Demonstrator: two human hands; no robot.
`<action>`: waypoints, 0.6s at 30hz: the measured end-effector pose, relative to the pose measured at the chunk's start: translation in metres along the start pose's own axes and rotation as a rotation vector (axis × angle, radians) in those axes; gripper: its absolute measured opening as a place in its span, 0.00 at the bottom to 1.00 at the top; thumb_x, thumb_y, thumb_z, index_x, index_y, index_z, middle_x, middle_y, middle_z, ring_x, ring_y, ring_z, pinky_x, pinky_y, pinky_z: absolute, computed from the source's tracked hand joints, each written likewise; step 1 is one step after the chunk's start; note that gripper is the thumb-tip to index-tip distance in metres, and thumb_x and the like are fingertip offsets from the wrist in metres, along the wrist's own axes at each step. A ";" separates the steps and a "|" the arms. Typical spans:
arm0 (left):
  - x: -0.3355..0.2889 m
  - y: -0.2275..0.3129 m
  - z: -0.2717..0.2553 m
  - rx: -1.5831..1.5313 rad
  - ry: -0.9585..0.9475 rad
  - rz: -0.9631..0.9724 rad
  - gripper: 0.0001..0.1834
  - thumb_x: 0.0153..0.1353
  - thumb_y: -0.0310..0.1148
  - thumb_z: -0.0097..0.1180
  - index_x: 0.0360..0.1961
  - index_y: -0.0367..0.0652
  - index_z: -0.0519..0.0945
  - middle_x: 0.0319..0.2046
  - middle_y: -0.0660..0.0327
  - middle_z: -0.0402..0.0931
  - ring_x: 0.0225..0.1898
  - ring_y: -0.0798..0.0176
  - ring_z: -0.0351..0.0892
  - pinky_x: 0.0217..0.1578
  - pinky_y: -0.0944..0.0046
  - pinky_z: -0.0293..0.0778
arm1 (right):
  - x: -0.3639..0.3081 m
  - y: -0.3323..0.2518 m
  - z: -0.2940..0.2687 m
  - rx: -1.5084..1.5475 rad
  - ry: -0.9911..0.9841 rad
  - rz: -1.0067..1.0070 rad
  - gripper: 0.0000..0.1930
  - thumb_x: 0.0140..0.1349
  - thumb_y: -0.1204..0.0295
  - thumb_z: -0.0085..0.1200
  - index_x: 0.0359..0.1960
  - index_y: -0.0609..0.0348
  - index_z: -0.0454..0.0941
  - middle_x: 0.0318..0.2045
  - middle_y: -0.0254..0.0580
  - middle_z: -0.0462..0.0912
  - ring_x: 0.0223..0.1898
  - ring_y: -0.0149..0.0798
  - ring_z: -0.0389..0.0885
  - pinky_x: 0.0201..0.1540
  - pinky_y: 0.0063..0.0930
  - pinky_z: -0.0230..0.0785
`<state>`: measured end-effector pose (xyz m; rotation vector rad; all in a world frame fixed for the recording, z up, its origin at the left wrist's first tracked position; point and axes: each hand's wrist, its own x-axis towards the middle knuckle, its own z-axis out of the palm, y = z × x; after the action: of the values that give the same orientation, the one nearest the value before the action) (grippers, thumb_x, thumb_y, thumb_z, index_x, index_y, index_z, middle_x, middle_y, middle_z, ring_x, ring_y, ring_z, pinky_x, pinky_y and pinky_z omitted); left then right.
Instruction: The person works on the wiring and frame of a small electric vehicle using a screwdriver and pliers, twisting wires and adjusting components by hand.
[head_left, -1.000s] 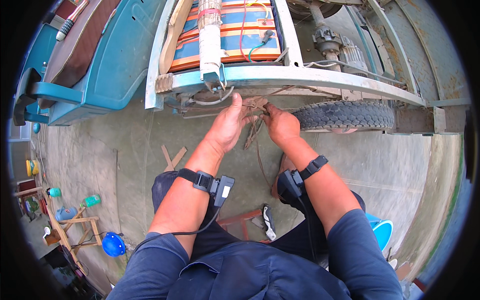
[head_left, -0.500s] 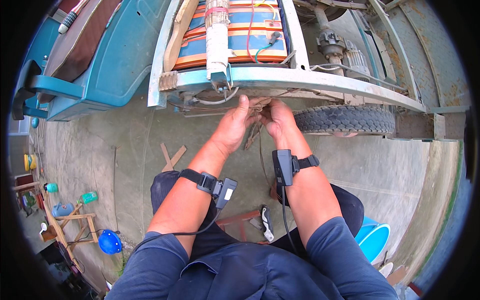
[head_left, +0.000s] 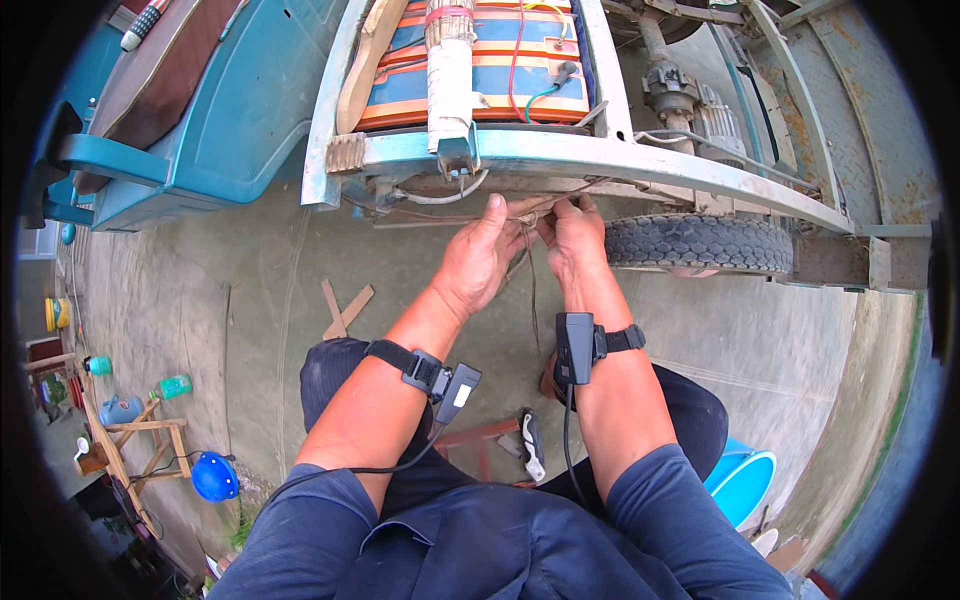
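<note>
Below the vehicle frame's front rail, a thin brown cord runs sideways, with a knot or tangle between my hands and a loose end hanging down. My left hand has its thumb raised and its fingers bent around the cord at the tangle; its fingertips are partly hidden. My right hand pinches the cord just right of the tangle, thumb and index finger together. Black straps with small boxes sit on both forearms.
Orange-and-blue batteries lie inside the metal frame. A tyre stands right of my hands, a teal body panel at left. Crossed wood strips lie on the floor; a blue basin is beside my right leg.
My hands have shifted slightly right, and the right fingers have drawn a little away from the left hand. The whole view has moved slightly.
</note>
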<state>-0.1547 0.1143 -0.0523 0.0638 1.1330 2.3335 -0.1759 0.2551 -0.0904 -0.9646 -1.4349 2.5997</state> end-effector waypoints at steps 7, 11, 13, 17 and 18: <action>-0.009 -0.003 0.004 -0.068 0.086 -0.054 0.36 0.72 0.58 0.39 0.61 0.34 0.69 0.62 0.52 0.69 0.63 0.54 0.68 0.63 0.53 0.61 | 0.006 -0.003 -0.003 -0.146 0.063 -0.187 0.13 0.62 0.78 0.52 0.49 0.61 0.69 0.37 0.41 0.78 0.30 0.34 0.79 0.26 0.25 0.74; -0.009 0.004 0.006 -0.094 0.109 -0.054 0.35 0.71 0.57 0.41 0.62 0.34 0.69 0.61 0.51 0.71 0.63 0.55 0.69 0.62 0.54 0.63 | -0.001 -0.007 0.002 -0.130 0.021 -0.145 0.12 0.63 0.74 0.53 0.47 0.61 0.69 0.36 0.42 0.79 0.29 0.34 0.80 0.26 0.25 0.74; -0.014 0.002 0.005 -0.076 0.133 -0.058 0.35 0.71 0.57 0.41 0.62 0.34 0.69 0.60 0.53 0.72 0.62 0.56 0.69 0.60 0.55 0.64 | -0.007 -0.010 0.004 -0.182 -0.003 -0.075 0.13 0.64 0.73 0.53 0.48 0.61 0.69 0.35 0.41 0.80 0.29 0.34 0.81 0.27 0.25 0.74; -0.015 0.003 -0.008 0.124 0.124 -0.053 0.31 0.71 0.54 0.46 0.61 0.37 0.72 0.58 0.56 0.74 0.60 0.60 0.70 0.58 0.58 0.64 | -0.013 -0.022 0.010 -0.212 -0.058 0.017 0.17 0.63 0.76 0.48 0.54 0.62 0.66 0.39 0.45 0.80 0.30 0.39 0.84 0.27 0.27 0.77; -0.017 0.006 -0.011 0.216 0.103 -0.055 0.29 0.71 0.52 0.48 0.60 0.38 0.73 0.57 0.57 0.74 0.60 0.61 0.70 0.57 0.59 0.64 | -0.015 -0.024 0.012 -0.225 -0.067 0.044 0.16 0.64 0.74 0.47 0.53 0.62 0.67 0.39 0.45 0.81 0.31 0.40 0.84 0.28 0.27 0.78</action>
<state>-0.1465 0.0951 -0.0515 -0.0096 1.4168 2.1802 -0.1762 0.2556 -0.0592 -0.9473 -1.7730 2.5653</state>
